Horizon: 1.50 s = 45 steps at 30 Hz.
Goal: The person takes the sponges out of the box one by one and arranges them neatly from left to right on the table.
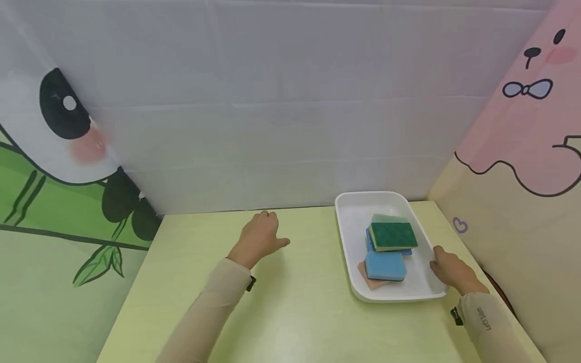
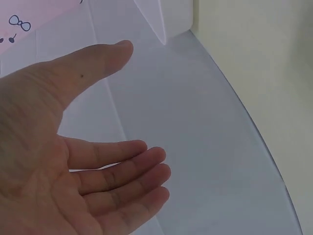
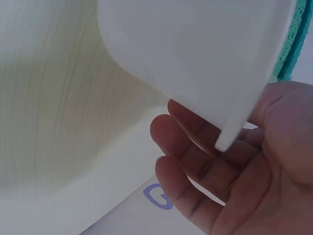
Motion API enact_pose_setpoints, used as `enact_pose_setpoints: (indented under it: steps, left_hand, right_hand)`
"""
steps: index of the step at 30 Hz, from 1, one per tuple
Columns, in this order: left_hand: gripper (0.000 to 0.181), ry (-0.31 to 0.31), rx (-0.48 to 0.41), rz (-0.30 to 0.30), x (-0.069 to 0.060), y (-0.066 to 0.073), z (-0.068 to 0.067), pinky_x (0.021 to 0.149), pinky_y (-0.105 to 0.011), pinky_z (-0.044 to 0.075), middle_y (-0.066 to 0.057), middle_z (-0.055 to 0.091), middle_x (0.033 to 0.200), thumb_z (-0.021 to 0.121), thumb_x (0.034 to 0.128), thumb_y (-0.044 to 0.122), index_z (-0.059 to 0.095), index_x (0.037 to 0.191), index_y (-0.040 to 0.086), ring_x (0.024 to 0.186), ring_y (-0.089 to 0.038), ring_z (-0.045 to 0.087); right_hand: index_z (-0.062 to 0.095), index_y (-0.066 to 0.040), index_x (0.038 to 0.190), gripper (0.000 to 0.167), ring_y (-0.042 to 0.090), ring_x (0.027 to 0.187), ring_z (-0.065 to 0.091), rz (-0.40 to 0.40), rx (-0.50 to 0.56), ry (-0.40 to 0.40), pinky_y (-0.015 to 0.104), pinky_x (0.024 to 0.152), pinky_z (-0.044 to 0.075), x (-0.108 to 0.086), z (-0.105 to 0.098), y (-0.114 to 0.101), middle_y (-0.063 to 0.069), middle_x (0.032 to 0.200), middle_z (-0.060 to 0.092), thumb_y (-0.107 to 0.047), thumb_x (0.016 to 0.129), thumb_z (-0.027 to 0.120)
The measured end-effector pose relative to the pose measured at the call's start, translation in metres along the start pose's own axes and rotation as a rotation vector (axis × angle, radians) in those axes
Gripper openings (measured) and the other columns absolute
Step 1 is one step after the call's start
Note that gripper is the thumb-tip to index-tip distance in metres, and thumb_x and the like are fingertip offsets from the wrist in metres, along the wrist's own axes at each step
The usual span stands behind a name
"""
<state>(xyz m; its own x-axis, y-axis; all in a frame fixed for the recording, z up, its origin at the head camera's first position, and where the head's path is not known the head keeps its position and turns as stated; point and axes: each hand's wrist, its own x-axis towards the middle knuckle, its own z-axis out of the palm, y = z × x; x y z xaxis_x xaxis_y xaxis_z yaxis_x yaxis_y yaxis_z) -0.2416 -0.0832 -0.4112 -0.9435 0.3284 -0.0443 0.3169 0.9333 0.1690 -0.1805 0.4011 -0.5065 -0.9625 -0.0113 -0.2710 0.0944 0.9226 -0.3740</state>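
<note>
A white tray (image 1: 417, 282) stands on the right of the table with several sponges in it. A sponge with a dark green scouring top (image 1: 394, 236) lies on a flat blue piece, and a pale green piece shows behind it. Nearer the front, a light blue sponge (image 1: 386, 266) partly covers a peach-coloured piece (image 1: 369, 280). My right hand (image 1: 456, 272) grips the tray's right rim, its fingers outside the wall in the right wrist view; the thumb is mostly hidden. Left of the tray, my left hand (image 1: 258, 239) is over the table, thumb spread and fingers loosely bent, holding nothing.
The pale yellow table (image 1: 299, 312) meets a white sheet wall (image 1: 281, 126) at the back. Printed side walls stand left and right, the right one (image 1: 513, 242) close beside my right arm.
</note>
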Motion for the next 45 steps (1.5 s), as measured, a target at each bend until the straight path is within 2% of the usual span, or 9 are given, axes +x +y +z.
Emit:
enact_pose_setpoints:
  steps: [5, 11, 15, 19, 24, 36, 45]
  left_hand:
    - [0.064, -0.016, 0.035, 0.043, 0.016, 0.028, 0.005, 0.083, -0.041, 0.053, -0.019, 0.057, 0.116, 0.076, 0.0858, 0.049, 0.059, 0.116, -0.005, 0.105, -0.033, 0.057]
    - [0.069, -0.003, 0.084, 0.140, 0.033, 0.064, 0.010, 0.089, -0.038, 0.052, -0.020, 0.056, 0.123, 0.073, 0.0870, 0.053, 0.058, 0.120, -0.006, 0.115, -0.032, 0.054]
    - [0.072, -0.009, 0.107, 0.193, 0.042, 0.089, 0.017, 0.083, -0.036, 0.053, -0.017, 0.057, 0.118, 0.072, 0.0863, 0.056, 0.057, 0.122, -0.005, 0.111, -0.029, 0.055]
    - [0.075, 0.016, 0.132, 0.245, 0.054, 0.116, 0.027, 0.076, -0.034, 0.054, -0.014, 0.057, 0.111, 0.072, 0.0848, 0.060, 0.056, 0.122, -0.004, 0.101, -0.025, 0.056]
    - [0.077, 0.007, 0.168, 0.275, 0.064, 0.145, 0.041, 0.072, -0.031, 0.054, -0.010, 0.056, 0.107, 0.070, 0.0839, 0.064, 0.055, 0.122, -0.002, 0.097, -0.022, 0.054]
    - [0.078, 0.008, 0.186, 0.368, 0.093, 0.193, 0.061, 0.071, -0.028, 0.053, -0.006, 0.055, 0.110, 0.070, 0.0821, 0.065, 0.055, 0.127, 0.003, 0.097, -0.018, 0.052]
    - [0.084, -0.006, 0.224, 0.397, 0.111, 0.214, 0.078, 0.068, -0.028, 0.053, -0.005, 0.055, 0.110, 0.072, 0.0793, 0.067, 0.055, 0.131, 0.003, 0.097, -0.016, 0.052]
  right_hand:
    - [0.038, 0.011, 0.121, 0.029, 0.028, 0.071, 0.061, -0.007, 0.001, 0.019, 0.044, 0.059, 0.050, -0.001, 0.002, 0.000, 0.024, 0.089, 0.060, -0.007, 0.100, 0.047]
    - [0.037, 0.011, 0.123, 0.031, 0.027, 0.070, 0.061, -0.010, 0.011, 0.034, 0.044, 0.058, 0.050, -0.002, 0.001, 0.001, 0.023, 0.088, 0.060, -0.008, 0.101, 0.045]
    - [0.033, 0.013, 0.130, 0.038, 0.027, 0.071, 0.063, -0.001, 0.033, 0.025, 0.044, 0.058, 0.051, -0.002, 0.005, 0.002, 0.024, 0.090, 0.061, -0.008, 0.101, 0.044]
    - [0.033, 0.013, 0.131, 0.038, 0.028, 0.071, 0.062, 0.010, 0.035, 0.031, 0.044, 0.059, 0.051, -0.002, 0.007, 0.004, 0.025, 0.092, 0.061, -0.008, 0.101, 0.044]
    - [0.033, 0.013, 0.132, 0.039, 0.028, 0.074, 0.062, 0.010, 0.025, 0.038, 0.045, 0.061, 0.051, -0.003, 0.009, 0.002, 0.028, 0.097, 0.061, -0.008, 0.101, 0.046]
    - [0.032, 0.014, 0.136, 0.044, 0.031, 0.079, 0.064, 0.033, 0.013, 0.060, 0.048, 0.064, 0.052, -0.001, 0.008, 0.001, 0.034, 0.105, 0.060, -0.009, 0.101, 0.046]
    - [0.032, 0.015, 0.136, 0.045, 0.033, 0.079, 0.065, 0.017, 0.012, 0.076, 0.048, 0.064, 0.053, -0.003, 0.011, 0.001, 0.036, 0.106, 0.060, -0.008, 0.100, 0.047]
